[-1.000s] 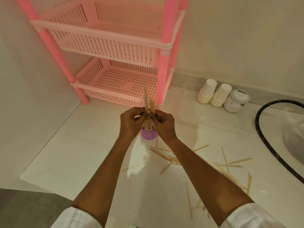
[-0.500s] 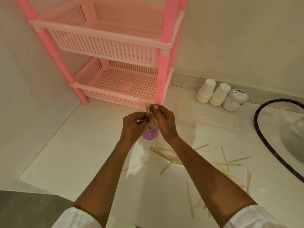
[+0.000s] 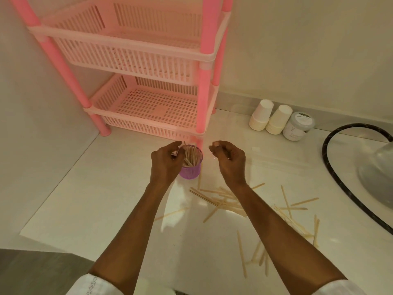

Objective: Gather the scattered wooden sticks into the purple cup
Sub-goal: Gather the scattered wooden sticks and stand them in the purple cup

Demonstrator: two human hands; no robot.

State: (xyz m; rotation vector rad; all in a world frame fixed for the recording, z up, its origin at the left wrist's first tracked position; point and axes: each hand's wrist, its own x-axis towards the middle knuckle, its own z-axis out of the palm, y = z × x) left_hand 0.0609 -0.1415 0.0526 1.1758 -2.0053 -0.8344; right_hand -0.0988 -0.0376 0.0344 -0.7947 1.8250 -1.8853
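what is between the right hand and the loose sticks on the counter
Nothing visible. The right hand hangs empty above the counter, and the nearest sticks lie bare just below its wrist. The cup stands to its left, beside the left hand, out of that path.

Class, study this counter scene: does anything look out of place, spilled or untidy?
Yes. Many wooden sticks lie scattered criss-cross on the white counter, right of and nearer than the purple cup, which already holds a bunch. Two paper cups stand upside down by the wall.
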